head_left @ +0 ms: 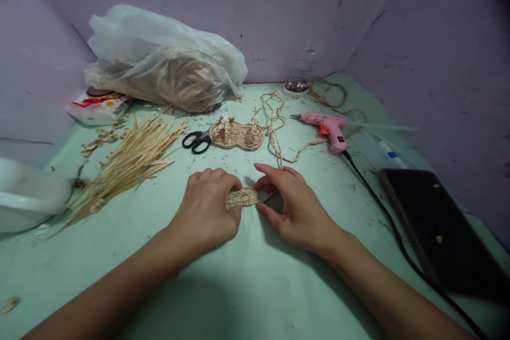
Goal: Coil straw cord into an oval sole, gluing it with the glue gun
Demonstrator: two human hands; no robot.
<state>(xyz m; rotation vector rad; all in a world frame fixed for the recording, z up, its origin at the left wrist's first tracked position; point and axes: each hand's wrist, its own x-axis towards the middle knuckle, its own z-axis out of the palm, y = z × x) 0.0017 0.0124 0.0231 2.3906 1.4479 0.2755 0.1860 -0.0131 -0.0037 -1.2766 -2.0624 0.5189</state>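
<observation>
My left hand (213,199) grips a small oval piece of coiled, braided straw (244,197) between thumb and curled fingers, hiding its left part. At the piece's right end, my right hand (292,202) curves its thumb and fingers around the edge, with the braided straw cord (280,151) passing through them. From there the cord runs away across the table in loose loops. Beyond my hands lies a finished-looking woven straw sole shape (237,135) with small loops on top. Black-handled scissors (197,142) rest against its left side.
A pink glue gun (324,126) lies right, its black cable running toward me past a dark phone-like slab (438,228). Loose straw strips (131,162) spread left, near a white container (32,196). Behind are a plastic bag of fibre (167,64), a small box (99,109) and a bead container (296,87).
</observation>
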